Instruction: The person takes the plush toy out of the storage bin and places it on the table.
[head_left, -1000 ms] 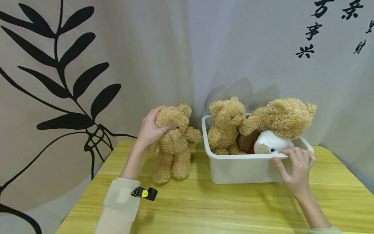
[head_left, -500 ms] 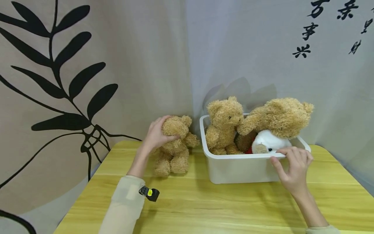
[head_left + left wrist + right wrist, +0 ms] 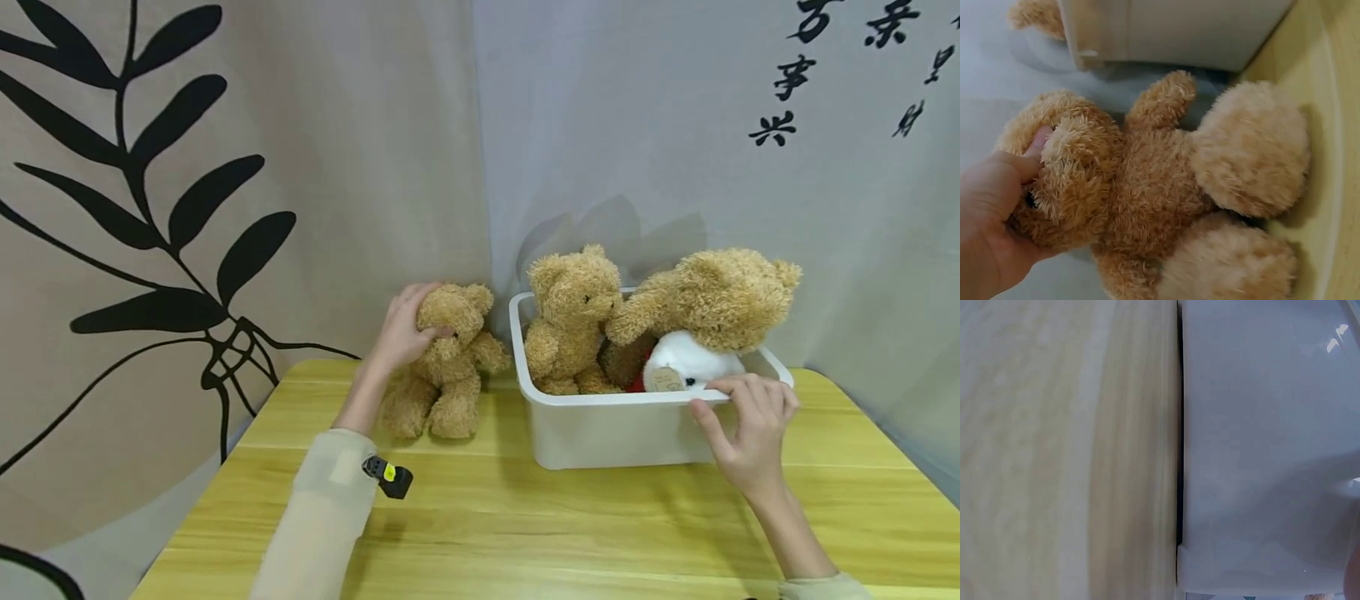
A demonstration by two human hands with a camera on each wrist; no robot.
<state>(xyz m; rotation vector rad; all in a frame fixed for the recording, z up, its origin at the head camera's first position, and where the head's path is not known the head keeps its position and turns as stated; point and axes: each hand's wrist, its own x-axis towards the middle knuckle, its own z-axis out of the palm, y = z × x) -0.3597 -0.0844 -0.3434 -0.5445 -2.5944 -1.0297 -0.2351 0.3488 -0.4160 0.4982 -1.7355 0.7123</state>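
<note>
My left hand (image 3: 406, 328) grips a tan teddy bear (image 3: 456, 367) by the head, thumb across its face near an eye. In the left wrist view the bear (image 3: 1154, 187) has its legs stuck forward, with its feet close to the tabletop. My right hand (image 3: 752, 429) holds the front rim of a white plastic bin (image 3: 622, 433), thumb outside and fingers over the edge. Inside the bin sit a second teddy bear (image 3: 576, 308), a third teddy bear (image 3: 720, 300) leaning over the right side, and a white plush toy (image 3: 688, 362) with a tag, partly hidden.
The wooden table (image 3: 525, 533) has rounded back corners. A pale curtain (image 3: 390, 167) with a dark plant print and written characters hangs close behind it. Something brown and red shows low in the bin between the toys. A small black camera (image 3: 388, 477) sits on the left cuff.
The left hand has moved the bear down and back, and its legs have gone from hanging straight to bent forward in a seated pose. The right hand stays on the bin's rim.
</note>
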